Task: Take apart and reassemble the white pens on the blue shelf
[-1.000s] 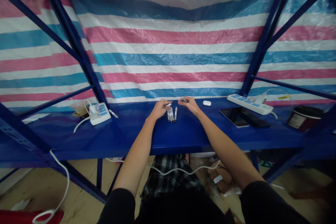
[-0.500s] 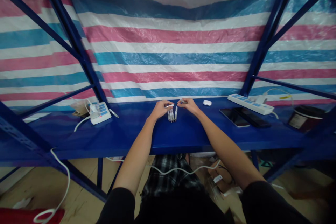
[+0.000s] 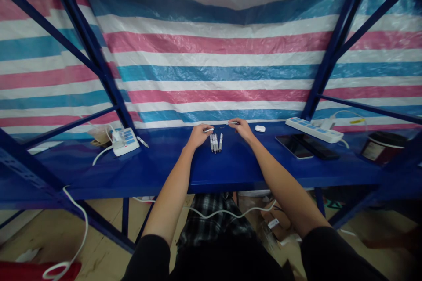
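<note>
On the blue shelf top, several white-and-grey pens (image 3: 216,143) lie side by side, one set slightly apart on the right. Just behind their left end, my left hand (image 3: 198,135) is closed on a short white pen part (image 3: 209,130). My right hand (image 3: 242,128), to the right and a little farther back, pinches a slim pen part (image 3: 232,123) that points left. Between the hands there is a thin dark stick (image 3: 222,127), perhaps a pen refill; whether it touches the shelf I cannot tell.
A white earbud case (image 3: 260,128) lies right of my right hand. Farther right are two dark phones (image 3: 294,146), a power strip (image 3: 314,130) and a dark cup (image 3: 384,148). At left are another power strip (image 3: 127,142) and a single pen (image 3: 143,142). A striped sheet hangs behind.
My hands have moved apart: the right went right and slightly back with its pen part, the left shifted slightly left. The thin dark stick now shows between them.
</note>
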Demonstrator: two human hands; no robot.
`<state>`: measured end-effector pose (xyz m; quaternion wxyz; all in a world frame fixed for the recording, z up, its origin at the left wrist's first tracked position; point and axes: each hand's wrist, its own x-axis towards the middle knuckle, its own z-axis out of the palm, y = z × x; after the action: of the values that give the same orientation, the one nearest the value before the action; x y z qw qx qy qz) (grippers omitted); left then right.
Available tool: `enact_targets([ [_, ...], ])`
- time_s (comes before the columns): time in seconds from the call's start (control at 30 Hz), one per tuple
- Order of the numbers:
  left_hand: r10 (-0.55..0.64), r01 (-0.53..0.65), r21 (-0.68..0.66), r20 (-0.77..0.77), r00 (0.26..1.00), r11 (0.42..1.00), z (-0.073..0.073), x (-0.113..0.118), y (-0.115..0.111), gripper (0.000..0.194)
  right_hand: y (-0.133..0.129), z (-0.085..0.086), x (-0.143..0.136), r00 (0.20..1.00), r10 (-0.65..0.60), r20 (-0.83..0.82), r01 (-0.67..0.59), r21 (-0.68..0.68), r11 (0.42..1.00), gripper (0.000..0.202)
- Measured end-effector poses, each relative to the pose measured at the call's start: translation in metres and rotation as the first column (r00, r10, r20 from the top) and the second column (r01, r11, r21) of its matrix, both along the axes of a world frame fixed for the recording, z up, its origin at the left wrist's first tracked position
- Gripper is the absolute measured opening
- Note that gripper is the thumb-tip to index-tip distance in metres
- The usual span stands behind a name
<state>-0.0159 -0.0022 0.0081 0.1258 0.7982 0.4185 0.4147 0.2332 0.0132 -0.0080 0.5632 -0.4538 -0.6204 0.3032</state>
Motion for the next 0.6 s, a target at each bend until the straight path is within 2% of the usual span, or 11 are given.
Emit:
enact_targets([
  [0.27,0.0,0.0,0.009,0.011,1.0,1.0,-0.005,-0.001,0.007,0.02,-0.003,0.001,-0.004,0.998,0.039,-0.043,-0.041,-0.058,0.997,0.033],
  [0.6,-0.015,0.015,-0.018,-0.01,1.0,1.0,0.001,0.003,-0.002,0.021,-0.01,0.005,-0.011,0.993,0.113,-0.022,-0.114,-0.061,0.992,0.03],
])
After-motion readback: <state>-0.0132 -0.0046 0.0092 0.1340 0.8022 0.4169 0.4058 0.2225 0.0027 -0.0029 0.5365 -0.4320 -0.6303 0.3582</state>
